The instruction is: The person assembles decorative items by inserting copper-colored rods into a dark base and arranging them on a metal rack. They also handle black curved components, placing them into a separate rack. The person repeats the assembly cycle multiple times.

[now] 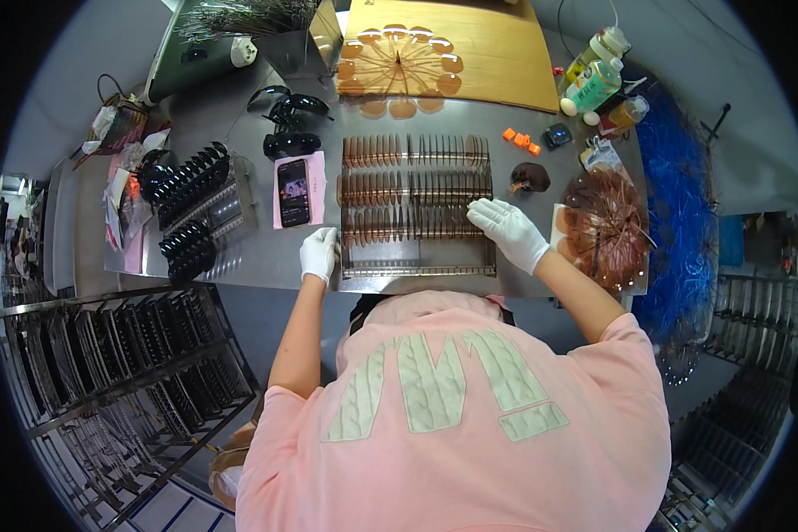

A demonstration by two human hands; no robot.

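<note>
My left hand (318,254), in a white glove, grips the left edge of the slotted metal rack (417,213) holding rows of brown tinted lenses, fingers curled together to steady it. My gloved right hand (508,230) rests on the rack's third row, fingers loosely spread, fingertips touching lenses. A black phone (293,192) lies beyond my left fingers.

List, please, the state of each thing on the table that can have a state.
Slotted rack: partly filled with brown lenses, right slots empty.
Phone: screen lit, lying flat.
Bottles: capped, lying on their sides.
Left hand: gloved, resting on rack's left edge.
Right hand: gloved, fingers on the rack's lower rows.
</note>
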